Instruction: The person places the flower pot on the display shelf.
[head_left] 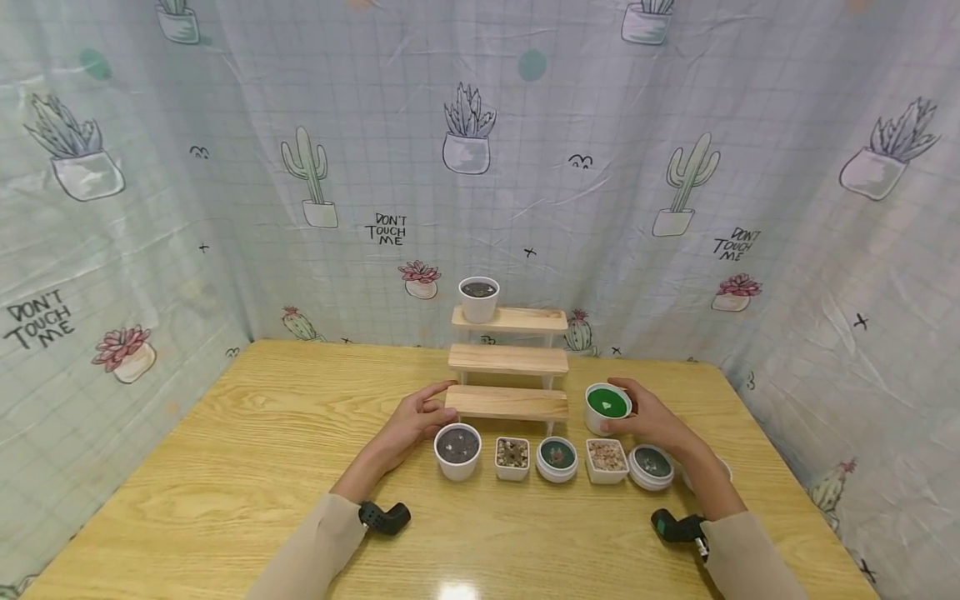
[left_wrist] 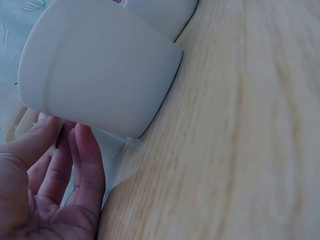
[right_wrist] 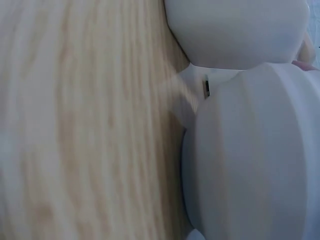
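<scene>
A three-step wooden plant stand (head_left: 507, 402) stands at the middle of the table. My left hand (head_left: 415, 421) pinches the left end of its lowest step, thumb in front and fingers behind. In the left wrist view, a white round pot (left_wrist: 110, 65) partly hides that grip. This dark-filled pot (head_left: 458, 451) sits on the table just beside the thumb. To the right of the stand, my right hand (head_left: 643, 417) holds a white round pot with a green top (head_left: 607, 402) by its right side. The right wrist view barely shows those fingers behind nearer pots.
Another white pot (head_left: 479, 302) sits at the left of the top step. In front of the stand lie a square pebble pot (head_left: 512, 458), a round pot (head_left: 557, 460), a second square pot (head_left: 607, 462) and a further round one (head_left: 651, 467). A patterned curtain (head_left: 480, 192) hangs behind.
</scene>
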